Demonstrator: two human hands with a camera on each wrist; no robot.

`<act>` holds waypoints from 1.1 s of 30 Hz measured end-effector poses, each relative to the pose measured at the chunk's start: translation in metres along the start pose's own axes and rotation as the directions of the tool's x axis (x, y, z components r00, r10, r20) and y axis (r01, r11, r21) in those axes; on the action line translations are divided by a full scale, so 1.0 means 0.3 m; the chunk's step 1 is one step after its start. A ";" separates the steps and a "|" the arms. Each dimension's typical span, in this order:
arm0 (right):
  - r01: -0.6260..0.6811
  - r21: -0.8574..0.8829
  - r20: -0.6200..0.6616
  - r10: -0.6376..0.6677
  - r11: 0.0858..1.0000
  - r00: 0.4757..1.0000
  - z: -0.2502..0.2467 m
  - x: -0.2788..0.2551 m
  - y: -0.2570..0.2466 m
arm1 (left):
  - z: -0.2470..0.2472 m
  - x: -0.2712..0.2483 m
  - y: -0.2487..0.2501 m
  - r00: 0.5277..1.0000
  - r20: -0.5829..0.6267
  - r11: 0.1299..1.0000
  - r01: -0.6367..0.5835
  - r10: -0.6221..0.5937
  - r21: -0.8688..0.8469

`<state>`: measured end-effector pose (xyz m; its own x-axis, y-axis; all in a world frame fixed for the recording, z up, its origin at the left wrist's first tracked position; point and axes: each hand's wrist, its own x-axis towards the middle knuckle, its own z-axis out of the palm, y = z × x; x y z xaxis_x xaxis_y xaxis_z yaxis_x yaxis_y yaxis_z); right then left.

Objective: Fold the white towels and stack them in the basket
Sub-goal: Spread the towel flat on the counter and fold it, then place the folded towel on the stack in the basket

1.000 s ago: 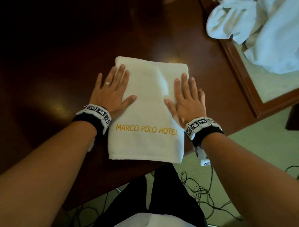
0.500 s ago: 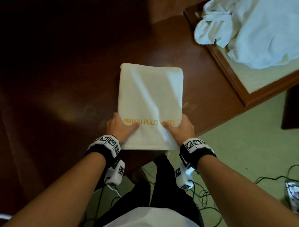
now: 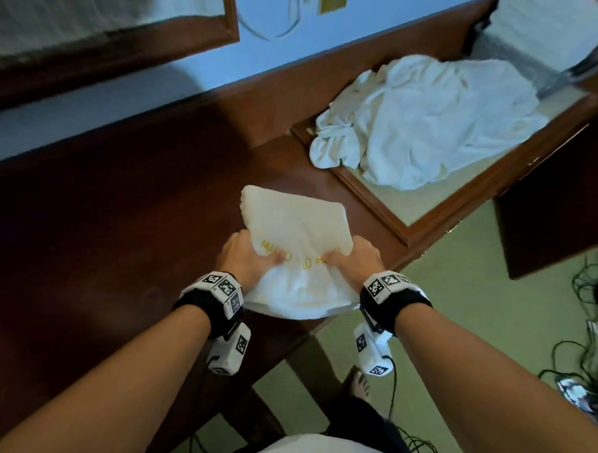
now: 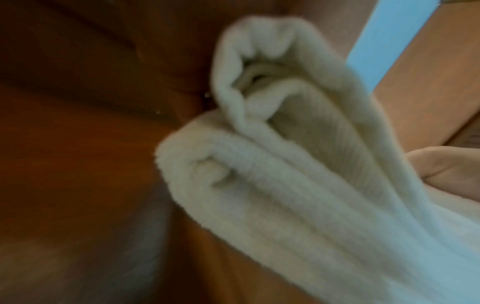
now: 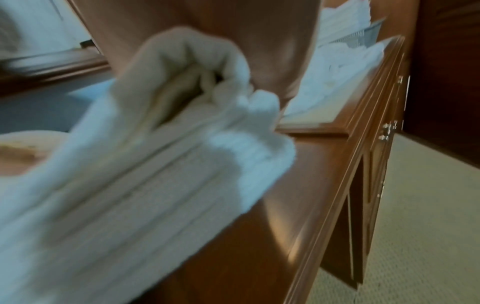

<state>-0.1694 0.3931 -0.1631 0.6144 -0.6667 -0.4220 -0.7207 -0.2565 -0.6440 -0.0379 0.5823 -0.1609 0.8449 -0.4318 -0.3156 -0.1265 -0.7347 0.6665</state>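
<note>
Dark wooden desk [image 3: 119,218] fills the view, with a loose heap of white towels [image 3: 432,122] on its raised right section. Over the near edge, the folded towel [image 3: 291,219] is off the surface, gold lettering crumpled and only partly readable. Left hand [image 3: 241,258] and right hand [image 3: 354,259] each grip a near corner, thumbs on top.

Dark wooden desk [image 3: 102,217], crumpled towels [image 3: 422,125] atop
</note>
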 end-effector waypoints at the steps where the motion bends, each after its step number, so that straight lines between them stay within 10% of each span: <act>1: 0.011 0.015 -0.020 -0.010 1.000 1.000 -0.054 0.004 0.002 | 0.005 0.007 0.059 1.000 -0.008 1.000 -0.030 0.030 -0.006; 10: 0.089 0.185 -0.273 -0.036 0.979 0.961 -0.608 0.075 0.166 | 0.199 0.070 0.684 0.922 0.030 0.922 -0.386 0.387 -0.034; 33: 0.052 0.122 -0.605 0.033 0.991 0.796 -1.890 0.568 0.706 | 1.058 0.406 2.023 0.771 0.083 0.759 -0.594 0.632 -0.266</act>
<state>-0.3993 -0.1717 -0.0095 0.2707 -0.9622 0.0290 -0.6432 -0.2032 -0.7383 -0.1768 -0.0822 -0.0091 0.5283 -0.8403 0.1218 -0.4592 -0.1621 0.8734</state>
